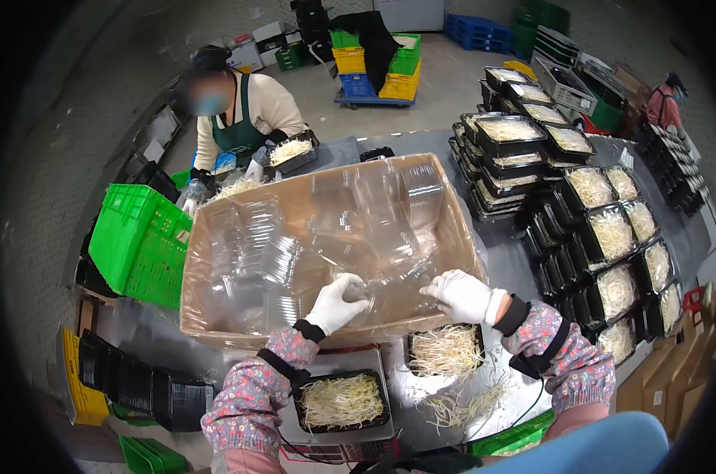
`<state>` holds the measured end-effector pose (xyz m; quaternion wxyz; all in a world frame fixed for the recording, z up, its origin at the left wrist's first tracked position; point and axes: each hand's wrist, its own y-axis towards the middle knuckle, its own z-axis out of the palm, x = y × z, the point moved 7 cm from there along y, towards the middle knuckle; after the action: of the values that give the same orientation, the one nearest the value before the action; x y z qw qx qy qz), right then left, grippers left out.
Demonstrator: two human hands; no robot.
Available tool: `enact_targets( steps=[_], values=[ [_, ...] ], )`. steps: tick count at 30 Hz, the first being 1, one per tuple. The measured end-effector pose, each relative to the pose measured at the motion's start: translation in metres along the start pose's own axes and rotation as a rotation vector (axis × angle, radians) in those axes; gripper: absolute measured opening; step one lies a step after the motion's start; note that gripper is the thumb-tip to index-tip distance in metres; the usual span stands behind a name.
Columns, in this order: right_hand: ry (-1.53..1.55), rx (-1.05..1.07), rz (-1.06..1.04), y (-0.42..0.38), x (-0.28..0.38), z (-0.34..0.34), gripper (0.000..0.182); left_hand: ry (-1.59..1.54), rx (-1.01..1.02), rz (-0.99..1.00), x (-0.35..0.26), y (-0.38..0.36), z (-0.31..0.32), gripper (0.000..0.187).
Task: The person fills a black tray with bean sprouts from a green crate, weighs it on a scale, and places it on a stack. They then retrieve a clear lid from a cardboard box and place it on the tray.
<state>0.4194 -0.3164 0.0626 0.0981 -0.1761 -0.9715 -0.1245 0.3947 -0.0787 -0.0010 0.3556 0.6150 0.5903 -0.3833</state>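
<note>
My left hand (339, 305), in a white glove, curls its fingers around one side of a clear plastic lid (395, 294). The opposite side is pinched by my right hand (462, 297), gloved in white too. Between them the lid hangs over the near edge of a large cardboard box (318, 341) lined with clear film. Stacks of clear lids (251, 245) fill much of the box. Below my left wrist, a black tray of bean sprouts (342, 401) rests on a scale (338, 452). Another sprout-filled tray (445, 350) sits below my right hand, with loose sprouts (467, 403) beside it.
Filled trays (611, 229) stand in stacks along the right. Nested black trays (148, 383) lie at lower left, near a green crate (141, 241). Across the table a co-worker (247, 118) handles sprouts. Colored crates (378, 67) stand on a trolley behind.
</note>
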Motion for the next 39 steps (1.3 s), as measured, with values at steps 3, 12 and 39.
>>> enact_targets(
  steps=[3,12,39],
  values=[
    [0.205,0.071,0.038,-0.008,-0.004,-0.025,0.048,0.158,0.048,0.066,-0.020,-0.008,0.003,0.033],
    [-0.071,0.266,0.189,0.038,-0.058,0.004,0.072,0.194,0.103,0.182,-0.034,-0.012,0.014,0.028],
    [0.171,0.383,0.479,0.076,-0.131,0.037,0.063,0.244,0.268,-0.046,0.011,-0.011,0.020,0.067]
  ],
)
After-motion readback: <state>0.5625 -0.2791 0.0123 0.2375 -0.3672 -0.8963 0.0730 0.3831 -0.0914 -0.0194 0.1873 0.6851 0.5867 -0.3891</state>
